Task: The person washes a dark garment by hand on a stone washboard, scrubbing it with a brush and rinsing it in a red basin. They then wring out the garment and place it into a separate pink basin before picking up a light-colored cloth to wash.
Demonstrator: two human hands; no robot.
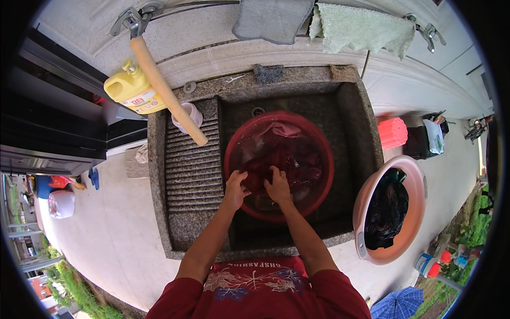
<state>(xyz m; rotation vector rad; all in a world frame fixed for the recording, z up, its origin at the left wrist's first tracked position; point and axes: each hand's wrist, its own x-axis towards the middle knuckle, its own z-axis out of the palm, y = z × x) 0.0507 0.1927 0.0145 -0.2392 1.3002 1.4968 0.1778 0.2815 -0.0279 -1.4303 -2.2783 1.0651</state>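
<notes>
A red basin (330,170) of water stands inside a dark stone sink (348,114). Soaking in it are a dark red garment (265,165) and a pink piece of cloth (285,129). My left hand (236,189) is at the basin's near left side, fingers curled against the dark red garment. Just to the right, my right hand (278,186) has its fingers bent onto the same garment, which bunches between both hands. Some fingertips are lost in the wet cloth.
Left in the sink is a ribbed washboard (192,178), with a beige tube (167,90) hanging over it from a tap (133,22). A yellow jug (135,90) stands beside a pink cup (187,117). At right, a pink tub (414,212) holds dark clothes (389,210).
</notes>
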